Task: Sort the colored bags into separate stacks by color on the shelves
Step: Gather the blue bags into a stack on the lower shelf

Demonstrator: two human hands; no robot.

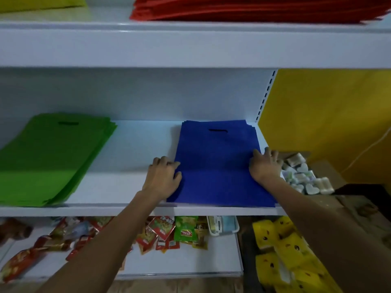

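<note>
A stack of blue bags (218, 166) lies flat on the right part of the middle white shelf (131, 187), handle cut-outs toward the back. My left hand (164, 178) rests on the stack's left edge, fingers curled against it. On the right edge lies my right hand (265, 164), fingers spread. A stack of green bags (50, 159) sits at the left of the same shelf. On the upper shelf (190, 45) a red stack (254, 9) lies at the right and a yellow-green stack (40, 3) at the left.
The bottom shelf (190, 261) holds scattered snack packets (165, 231). Yellow tissue packs (285, 250) stand on the floor at the lower right. A cardboard box of small white wrapped items (304, 176) sits right of the shelf, before a yellow wall (328, 113).
</note>
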